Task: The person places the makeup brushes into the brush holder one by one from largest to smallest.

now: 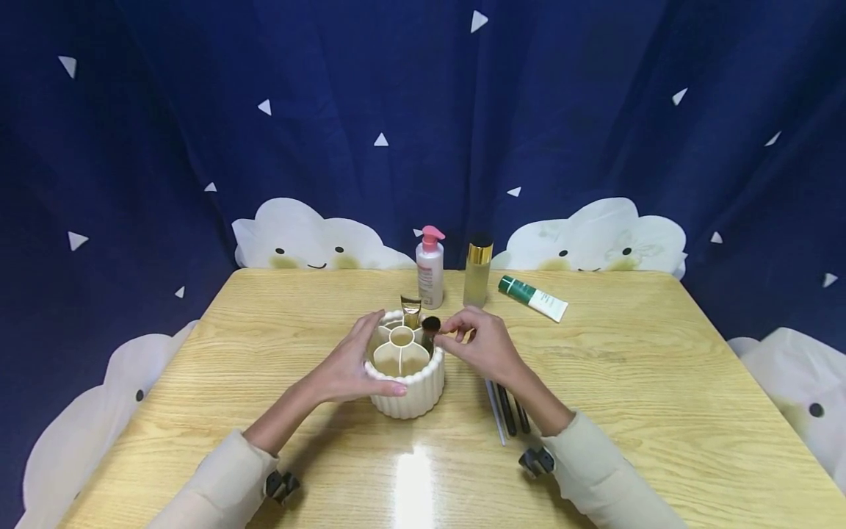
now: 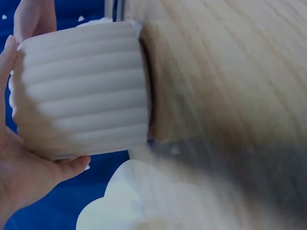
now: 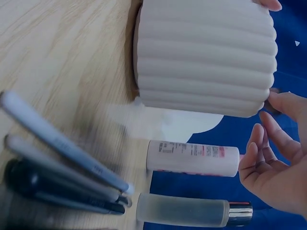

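Observation:
A cream ribbed brush holder (image 1: pixel 408 397) with several compartments stands upright on the table. My left hand (image 1: pixel 353 367) holds it round the left side, thumb across the front and fingers toward the back. At its right rim, my right hand (image 1: pixel 485 345) pinches a dark-bristled makeup brush (image 1: pixel 431 325) between thumb and forefinger; the handle is hidden inside the holder. A wide flat brush with a gold ferrule (image 1: pixel 411 314) stands in a back compartment. In the right wrist view, the thumb and forefinger of the right hand (image 3: pixel 283 158) meet near the ribbed rim.
Several brushes (image 1: pixel 506 411) lie on the wooden table (image 1: pixel 634 411) under the right forearm. Behind the holder stand a pink-topped pump bottle (image 1: pixel 430 275) and a gold-capped bottle (image 1: pixel 476 275). A green and white tube (image 1: pixel 532 297) lies to their right, before a blue curtain (image 1: pixel 423 88).

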Motion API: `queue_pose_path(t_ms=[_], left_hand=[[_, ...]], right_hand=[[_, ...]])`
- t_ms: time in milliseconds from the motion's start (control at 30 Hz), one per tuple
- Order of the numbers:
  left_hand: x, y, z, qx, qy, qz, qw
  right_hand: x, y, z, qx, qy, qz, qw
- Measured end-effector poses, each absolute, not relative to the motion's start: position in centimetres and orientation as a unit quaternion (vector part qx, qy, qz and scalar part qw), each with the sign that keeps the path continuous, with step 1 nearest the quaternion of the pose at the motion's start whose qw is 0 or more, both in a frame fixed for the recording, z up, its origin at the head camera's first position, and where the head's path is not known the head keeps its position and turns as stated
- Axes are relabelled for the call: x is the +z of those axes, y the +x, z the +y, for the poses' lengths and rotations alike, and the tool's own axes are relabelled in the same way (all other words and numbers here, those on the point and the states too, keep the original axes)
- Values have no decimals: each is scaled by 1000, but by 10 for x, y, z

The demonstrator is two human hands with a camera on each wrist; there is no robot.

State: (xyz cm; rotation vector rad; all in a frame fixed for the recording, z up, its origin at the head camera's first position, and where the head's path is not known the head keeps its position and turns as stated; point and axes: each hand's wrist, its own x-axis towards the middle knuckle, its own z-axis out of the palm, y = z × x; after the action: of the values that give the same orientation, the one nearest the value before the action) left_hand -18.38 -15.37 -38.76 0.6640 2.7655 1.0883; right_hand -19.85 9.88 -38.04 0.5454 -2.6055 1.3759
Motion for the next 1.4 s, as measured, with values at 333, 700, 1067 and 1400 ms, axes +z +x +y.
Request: queue_pose_path(t_ms=[333,700,1067,1400], left_hand=[[-375,-184,-172,358,240,899,76],[-376,-188,-175,362,244,898,54],[-380,-194,-169,370,239,895,70],[-381,-189,-168,379,229,893,82]], right_hand=[[-389,-199,127,424,164,-888,71],[-402,-208,175,389,140,-910,-29],[-415,-215,201,360,108,-921,-102],[-420,-214,200,324,69,-934,-136]])
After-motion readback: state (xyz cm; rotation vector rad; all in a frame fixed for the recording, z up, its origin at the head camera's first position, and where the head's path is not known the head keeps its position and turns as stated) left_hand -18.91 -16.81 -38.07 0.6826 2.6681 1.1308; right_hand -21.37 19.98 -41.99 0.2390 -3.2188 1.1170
